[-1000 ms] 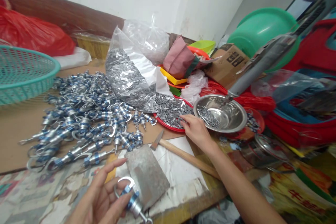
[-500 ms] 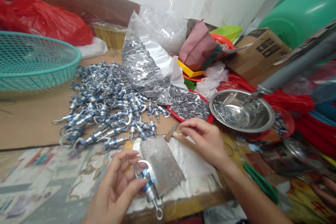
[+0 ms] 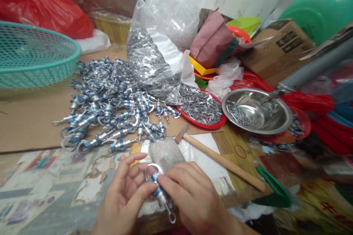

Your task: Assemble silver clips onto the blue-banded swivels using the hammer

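While left hand [image 3: 121, 194] pinched hooked fitting [image 3: 160, 193], apparently for steadiness, we closed right hand [image 3: 194, 194] against it, contents hidden. Fitting was at grey block's [image 3: 165, 150] six o'clock; hammer [image 3: 220, 158] at three, seemingly within reach.

Red "牛" [image 3: 327, 206] on yellow bag [image 3: 311, 200]

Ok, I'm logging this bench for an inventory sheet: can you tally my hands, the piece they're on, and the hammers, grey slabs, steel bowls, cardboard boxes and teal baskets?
Hands: 2 (left hand, right hand)
Hook fitting at the hands: 1
Hammer: 1
Grey slab: 1
Steel bowl: 1
Cardboard box: 1
Teal basket: 1
Total: 8
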{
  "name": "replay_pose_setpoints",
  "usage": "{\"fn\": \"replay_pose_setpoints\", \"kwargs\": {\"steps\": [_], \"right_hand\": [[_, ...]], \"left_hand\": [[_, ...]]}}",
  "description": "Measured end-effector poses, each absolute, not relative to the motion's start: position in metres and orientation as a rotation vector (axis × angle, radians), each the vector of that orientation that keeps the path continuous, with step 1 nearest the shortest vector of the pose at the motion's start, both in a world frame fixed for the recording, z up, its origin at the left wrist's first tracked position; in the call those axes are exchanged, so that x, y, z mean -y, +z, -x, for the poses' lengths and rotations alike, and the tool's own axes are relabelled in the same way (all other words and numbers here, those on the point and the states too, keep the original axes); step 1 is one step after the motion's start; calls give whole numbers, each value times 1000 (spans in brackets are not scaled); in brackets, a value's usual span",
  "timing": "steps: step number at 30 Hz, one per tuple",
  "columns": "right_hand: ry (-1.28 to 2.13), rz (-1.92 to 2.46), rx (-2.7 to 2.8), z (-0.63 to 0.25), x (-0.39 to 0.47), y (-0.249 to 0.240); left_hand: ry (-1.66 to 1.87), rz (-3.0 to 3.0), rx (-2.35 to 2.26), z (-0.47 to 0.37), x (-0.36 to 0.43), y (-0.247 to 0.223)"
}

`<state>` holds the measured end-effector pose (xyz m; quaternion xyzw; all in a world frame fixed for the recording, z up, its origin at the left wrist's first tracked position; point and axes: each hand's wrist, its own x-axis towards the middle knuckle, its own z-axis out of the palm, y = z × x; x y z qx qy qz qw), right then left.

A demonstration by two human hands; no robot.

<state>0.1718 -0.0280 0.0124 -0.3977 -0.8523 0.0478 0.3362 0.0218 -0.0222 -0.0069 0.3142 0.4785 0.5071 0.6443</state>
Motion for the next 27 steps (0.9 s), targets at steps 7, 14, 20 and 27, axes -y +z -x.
{"fn": "replay_pose_setpoints", "kwargs": {"steps": [7,14,20,27], "right_hand": [[494,1169,2102,-184,25,21],[722,1173,2197,-185,13,31],[1003,1242,2174,-187,-8,40],[787,1205,2194,-177,-2,22]], "left_hand": [[1126,-704,-1130,-21,22,-8],[1043,-832,-1087,-12,18,-19],[1168,-750,-1173,-22,22,-7],[1182,-734,-1125,-22,22,-12]]}}
